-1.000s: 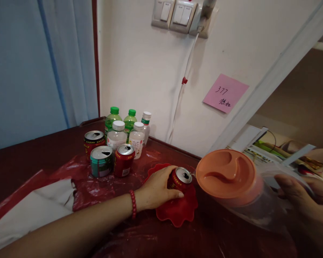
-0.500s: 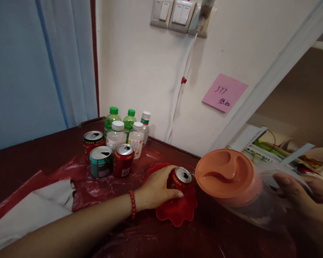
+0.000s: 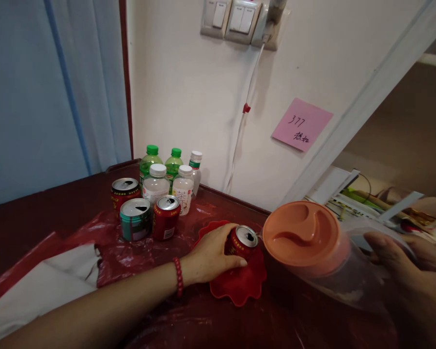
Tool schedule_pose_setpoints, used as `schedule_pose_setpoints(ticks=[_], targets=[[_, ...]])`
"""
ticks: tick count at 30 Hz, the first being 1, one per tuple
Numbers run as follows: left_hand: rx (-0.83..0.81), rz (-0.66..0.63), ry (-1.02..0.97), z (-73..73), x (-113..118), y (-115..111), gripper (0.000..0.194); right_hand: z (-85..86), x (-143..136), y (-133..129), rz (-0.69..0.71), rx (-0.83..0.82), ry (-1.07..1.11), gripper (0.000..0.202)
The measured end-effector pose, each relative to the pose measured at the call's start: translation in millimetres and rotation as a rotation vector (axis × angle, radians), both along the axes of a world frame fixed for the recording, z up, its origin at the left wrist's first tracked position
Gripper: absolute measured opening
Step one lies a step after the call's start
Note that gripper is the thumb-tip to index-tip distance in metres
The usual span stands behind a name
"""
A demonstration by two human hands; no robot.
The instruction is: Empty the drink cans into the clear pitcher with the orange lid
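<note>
My left hand [image 3: 212,254], with a red bead bracelet at the wrist, is wrapped round a red can [image 3: 241,244] with an opened top. That can stands in a red scalloped dish [image 3: 240,286]. On the right, my right hand [image 3: 403,266] grips the handle of a clear pitcher [image 3: 352,276] with an orange lid [image 3: 301,233]. The pitcher is tilted toward the can, its spout side close to the can's opening. A thin clear streak shows between them, too small to make out fully.
Left of the dish stand a red can [image 3: 166,218], a green can [image 3: 135,219], another red can [image 3: 125,194] and several bottles [image 3: 183,189]. Red plastic film and a white sheet [image 3: 51,281] lie on the dark table. Behind is a wall with switches.
The pitcher and my right hand have shifted very slightly left in view. My left hand stays round the can, and the rest is nearly unchanged.
</note>
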State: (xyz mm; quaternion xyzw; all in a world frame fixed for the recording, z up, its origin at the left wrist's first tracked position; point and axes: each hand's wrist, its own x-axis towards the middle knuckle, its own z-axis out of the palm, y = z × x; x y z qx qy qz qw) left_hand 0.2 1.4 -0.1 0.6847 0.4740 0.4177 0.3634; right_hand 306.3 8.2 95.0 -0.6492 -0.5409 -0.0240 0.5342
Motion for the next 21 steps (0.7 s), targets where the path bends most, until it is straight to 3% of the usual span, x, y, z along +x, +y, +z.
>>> schedule_pose_setpoints(ticks=[9, 16, 21], targets=[[0.003, -0.010, -0.038, -3.2, 0, 2, 0.073, 7.0, -28, -6, 0.037, -0.084, 0.085, 0.039], [0.011, -0.050, -0.068, 1.5, -1, 0, 0.065, -16.5, -19, 17, 0.194, -0.071, 0.302, 0.050], [0.005, -0.061, -0.097, 0.4, 0, 2, 0.063, -34.9, -19, 39, 0.333, 0.070, 0.564, 0.056]])
